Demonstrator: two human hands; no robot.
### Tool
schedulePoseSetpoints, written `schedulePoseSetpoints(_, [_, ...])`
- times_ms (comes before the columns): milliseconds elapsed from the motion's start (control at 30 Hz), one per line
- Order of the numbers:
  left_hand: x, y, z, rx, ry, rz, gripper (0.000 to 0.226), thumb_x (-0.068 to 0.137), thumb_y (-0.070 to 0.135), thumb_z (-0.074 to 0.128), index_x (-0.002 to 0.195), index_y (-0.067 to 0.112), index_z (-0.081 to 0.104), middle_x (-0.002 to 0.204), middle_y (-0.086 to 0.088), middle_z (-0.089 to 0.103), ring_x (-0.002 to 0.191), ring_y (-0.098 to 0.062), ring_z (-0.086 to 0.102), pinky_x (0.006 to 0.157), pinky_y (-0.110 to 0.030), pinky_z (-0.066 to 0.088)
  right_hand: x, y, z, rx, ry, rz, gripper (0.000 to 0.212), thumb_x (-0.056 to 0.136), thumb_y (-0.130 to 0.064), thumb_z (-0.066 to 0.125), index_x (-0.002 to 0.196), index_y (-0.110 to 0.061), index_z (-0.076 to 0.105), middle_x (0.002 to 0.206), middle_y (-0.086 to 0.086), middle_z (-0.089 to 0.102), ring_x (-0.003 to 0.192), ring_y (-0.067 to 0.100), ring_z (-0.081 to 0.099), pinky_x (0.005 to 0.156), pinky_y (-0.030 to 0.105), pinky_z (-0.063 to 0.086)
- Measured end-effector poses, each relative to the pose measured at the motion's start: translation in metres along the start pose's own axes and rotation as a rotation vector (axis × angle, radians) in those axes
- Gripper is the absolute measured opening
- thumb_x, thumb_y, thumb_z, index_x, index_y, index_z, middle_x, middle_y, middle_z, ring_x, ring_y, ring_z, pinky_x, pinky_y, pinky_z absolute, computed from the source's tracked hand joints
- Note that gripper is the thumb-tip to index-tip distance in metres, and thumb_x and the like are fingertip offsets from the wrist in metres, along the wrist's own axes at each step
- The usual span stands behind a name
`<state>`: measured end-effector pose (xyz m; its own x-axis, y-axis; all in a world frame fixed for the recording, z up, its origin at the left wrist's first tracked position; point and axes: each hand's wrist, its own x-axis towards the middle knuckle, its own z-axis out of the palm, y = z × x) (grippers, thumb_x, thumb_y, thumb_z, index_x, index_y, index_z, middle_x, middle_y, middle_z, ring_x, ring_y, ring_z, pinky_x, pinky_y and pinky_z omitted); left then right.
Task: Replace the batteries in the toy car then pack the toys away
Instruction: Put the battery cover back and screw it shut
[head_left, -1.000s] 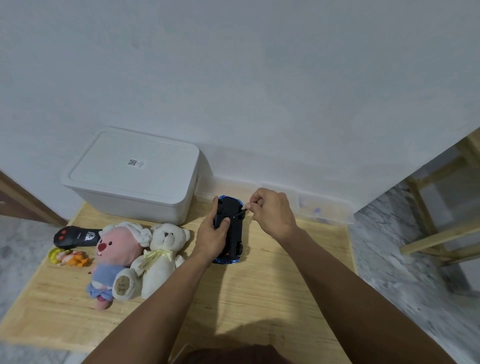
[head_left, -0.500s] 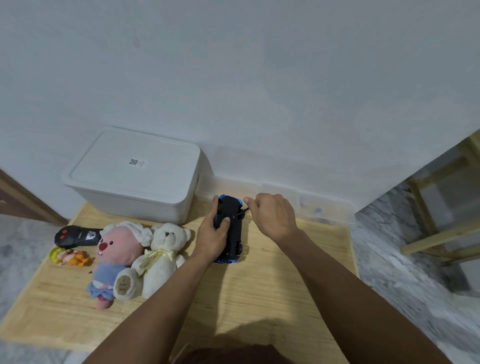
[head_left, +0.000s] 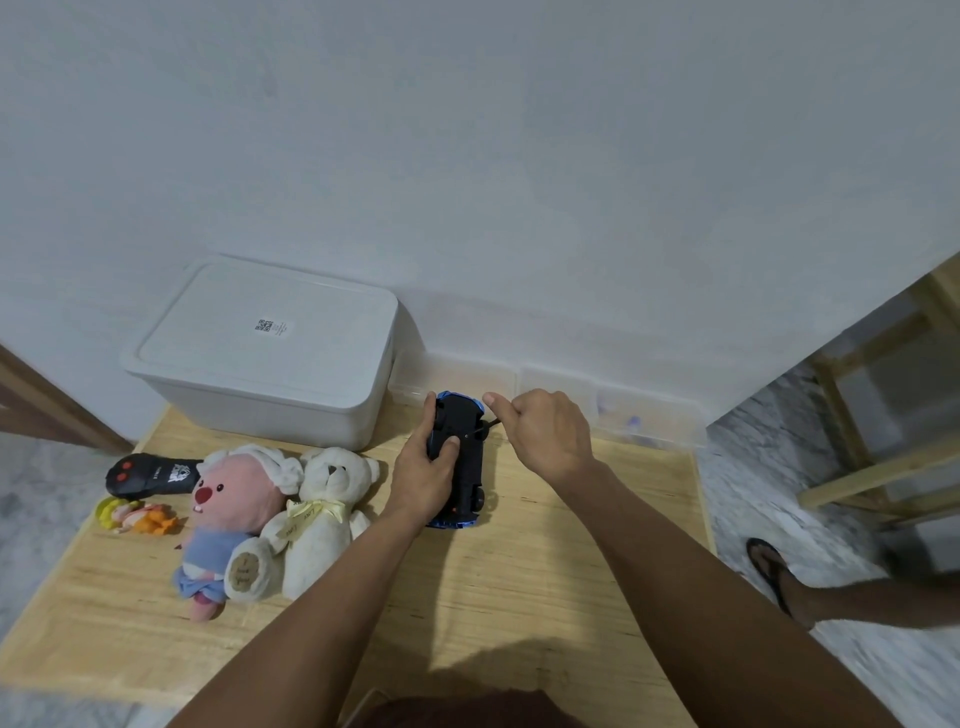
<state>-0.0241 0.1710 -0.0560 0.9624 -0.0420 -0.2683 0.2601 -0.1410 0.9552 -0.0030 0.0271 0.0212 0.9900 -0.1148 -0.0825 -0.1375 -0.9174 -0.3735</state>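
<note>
A blue toy car (head_left: 464, 470) lies upside down on the wooden table (head_left: 519, 582), its black underside facing up. My left hand (head_left: 423, 470) grips the car's left side, thumb on the underside. My right hand (head_left: 545, 434) is closed on a thin dark screwdriver (head_left: 491, 423) whose tip touches the car's underside. To the left lie a pink plush (head_left: 228, 514), a cream teddy bear (head_left: 319, 514), a black remote control (head_left: 150, 474) and a small yellow-orange figure (head_left: 136, 516). A white lidded storage box (head_left: 265, 351) stands at the back left.
A clear plastic organiser (head_left: 613, 402) runs along the wall behind the car. Right of the table is marble floor with a wooden stool frame (head_left: 883, 452) and another person's sandalled foot (head_left: 779, 582).
My right hand has rolled clockwise at the wrist while holding the screwdriver on the car. The left hand and the car have stayed put.
</note>
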Motion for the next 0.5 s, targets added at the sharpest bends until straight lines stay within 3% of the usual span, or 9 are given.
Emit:
schedulePoseSetpoints(133, [0.001,0.0,0.0,-0.011,-0.003,-0.01,0.065,0.099,0.019,0.049,0.152,0.041,0.02,0.113,0.008,0.063,0.103,-0.015,0.064,0.095,-0.042,0.052,0.002,0.002,0.002,0.03,0.002,0.018,0.065,0.094,-0.057,0.043,0.045,-0.014,0.04,0.05,0.006,0.048,0.053,0.026,0.051,0.053,0.03,0.039])
schedulePoseSetpoints(333, [0.001,-0.003,-0.001,-0.023,0.017,-0.035,0.065,0.097,0.021,0.051,0.152,0.042,0.022,0.113,0.006,0.066,0.1,-0.016,0.065,0.094,-0.045,0.053,0.005,0.006,0.002,0.179,0.023,0.113,0.054,0.093,-0.042,0.051,0.049,-0.011,0.045,0.061,0.017,0.065,0.06,0.031,0.063,0.061,0.036,0.053])
schedulePoseSetpoints(500, [-0.001,-0.005,-0.002,-0.124,0.046,-0.103,0.056,0.099,0.021,0.05,0.149,0.039,0.032,0.116,0.002,0.066,0.094,-0.013,0.066,0.082,-0.036,0.057,0.009,0.015,0.003,0.55,0.024,0.267,0.034,0.087,-0.029,0.062,0.061,-0.009,0.057,0.067,0.014,0.069,0.058,0.026,0.068,0.067,0.041,0.06])
